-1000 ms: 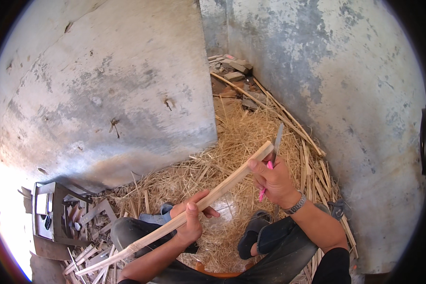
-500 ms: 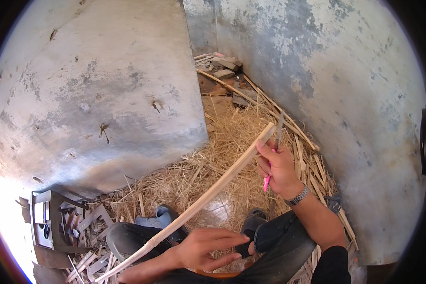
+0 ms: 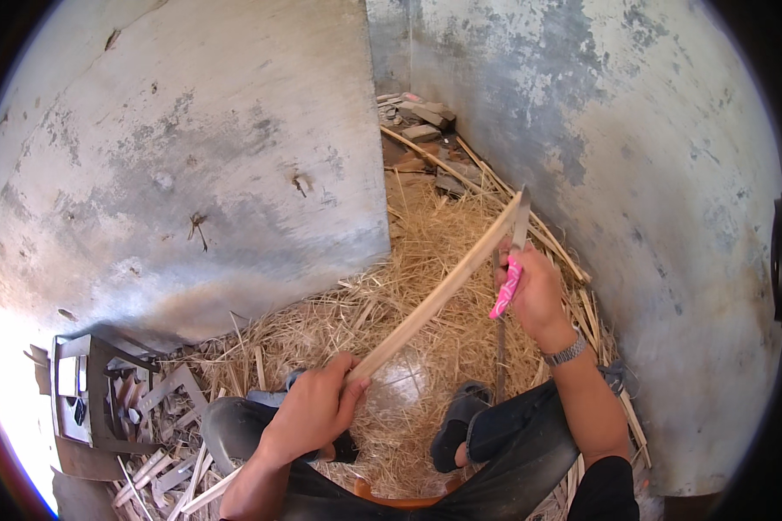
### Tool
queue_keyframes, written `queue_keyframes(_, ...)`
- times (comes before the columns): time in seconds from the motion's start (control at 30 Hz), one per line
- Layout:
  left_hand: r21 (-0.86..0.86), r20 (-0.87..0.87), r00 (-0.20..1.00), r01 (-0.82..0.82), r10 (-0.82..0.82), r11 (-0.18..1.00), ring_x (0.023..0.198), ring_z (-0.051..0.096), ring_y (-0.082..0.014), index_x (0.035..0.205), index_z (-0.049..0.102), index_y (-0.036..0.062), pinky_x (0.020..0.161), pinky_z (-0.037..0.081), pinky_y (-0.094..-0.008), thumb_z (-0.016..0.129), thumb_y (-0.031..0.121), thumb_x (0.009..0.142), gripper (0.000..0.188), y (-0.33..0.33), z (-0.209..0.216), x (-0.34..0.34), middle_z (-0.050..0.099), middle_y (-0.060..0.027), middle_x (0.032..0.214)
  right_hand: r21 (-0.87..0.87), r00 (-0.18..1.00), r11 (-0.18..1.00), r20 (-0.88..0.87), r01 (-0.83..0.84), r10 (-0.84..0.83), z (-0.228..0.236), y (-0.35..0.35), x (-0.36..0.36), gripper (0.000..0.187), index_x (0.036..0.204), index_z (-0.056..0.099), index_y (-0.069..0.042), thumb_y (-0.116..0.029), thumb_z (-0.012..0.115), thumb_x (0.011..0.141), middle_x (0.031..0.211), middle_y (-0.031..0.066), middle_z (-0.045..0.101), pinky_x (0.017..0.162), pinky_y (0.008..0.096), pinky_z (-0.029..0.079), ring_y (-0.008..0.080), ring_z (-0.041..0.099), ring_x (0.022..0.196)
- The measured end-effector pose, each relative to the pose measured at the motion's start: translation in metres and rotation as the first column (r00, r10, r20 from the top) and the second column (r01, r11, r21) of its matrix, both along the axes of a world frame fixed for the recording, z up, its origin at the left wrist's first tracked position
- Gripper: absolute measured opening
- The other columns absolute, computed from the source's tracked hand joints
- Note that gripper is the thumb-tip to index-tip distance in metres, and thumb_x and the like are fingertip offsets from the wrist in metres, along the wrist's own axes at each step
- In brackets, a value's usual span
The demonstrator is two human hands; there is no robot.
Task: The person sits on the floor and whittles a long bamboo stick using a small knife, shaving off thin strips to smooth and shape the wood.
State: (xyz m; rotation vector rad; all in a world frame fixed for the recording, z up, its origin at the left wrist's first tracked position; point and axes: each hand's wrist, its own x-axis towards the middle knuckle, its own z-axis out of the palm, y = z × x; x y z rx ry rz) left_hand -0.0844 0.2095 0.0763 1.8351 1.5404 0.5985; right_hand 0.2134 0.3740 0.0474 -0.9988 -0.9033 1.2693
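A long, pale bamboo strip (image 3: 443, 293) slants up from beside my left forearm toward the far right. My left hand (image 3: 313, 406) is closed around its middle, thumb along the edge. In my right hand (image 3: 540, 300) is a knife (image 3: 508, 285) with a pink patterned handle, its blade pointing up and away. The blade's tip lies right at the far end of the strip; whether they touch I cannot tell. Part of the strip is hidden behind my left hand and forearm.
Shavings (image 3: 374, 295) cover the floor between my feet. Long strips (image 3: 539, 230) lean along the right wall (image 3: 669, 217). A grey panel (image 3: 182, 174) stands at left, above a dark metal frame (image 3: 96, 391) with wood offcuts. Bricks (image 3: 421, 132) lie in the far corner.
My left hand has gone from loosely open to gripping the strip. The strip's far end has risen away from me, and the knife has turned so its handle shows more fully.
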Motion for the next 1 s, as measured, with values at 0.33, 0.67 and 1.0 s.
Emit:
queue_keyframes(0.33,0.083,-0.09,0.981,-0.164,0.171,0.983,0.064,0.067,-0.0392,0.102,0.06,-0.0005,0.062,0.05,-0.0474,0.062,0.021,0.101,0.022,0.008,-0.009,0.004,0.066,-0.0187,0.067,0.173,0.612,0.882,0.776,-0.439,0.152,0.001,-0.048,-0.028,0.045,0.104,0.068,-0.002,-0.041,0.046,0.111,0.061,0.0026,0.052,0.052,0.0333,0.039,0.0126,0.052,0.054)
queue_keyframes(0.67,0.135,-0.235,0.955,-0.153,0.182,0.979,0.067,0.066,-0.0463,0.095,0.062,0.0022,0.061,0.052,-0.056,0.061,0.029,0.103,0.027,0.006,-0.016,0.019,0.065,-0.0235,0.069,0.032,0.21,0.775,0.969,-0.632,0.131,-0.011,-0.094,-0.078,0.036,0.088,0.061,-0.005,-0.037,0.057,0.105,0.06,0.017,0.06,0.05,0.0506,0.047,0.0393,0.061,0.052)
queue_keyframes(1.0,0.193,-0.303,0.922,-0.19,0.242,0.963,0.063,0.066,-0.0454,0.091,0.058,0.0048,0.057,0.053,-0.0551,0.063,0.028,0.101,0.026,-0.002,-0.02,0.016,0.066,-0.0212,0.068,0.062,0.024,0.841,0.998,-0.538,-0.058,-0.017,-0.078,-0.071,0.033,0.092,0.06,-0.008,-0.038,0.053,0.105,0.055,0.0159,0.059,0.047,0.0494,0.049,0.0371,0.06,0.047)
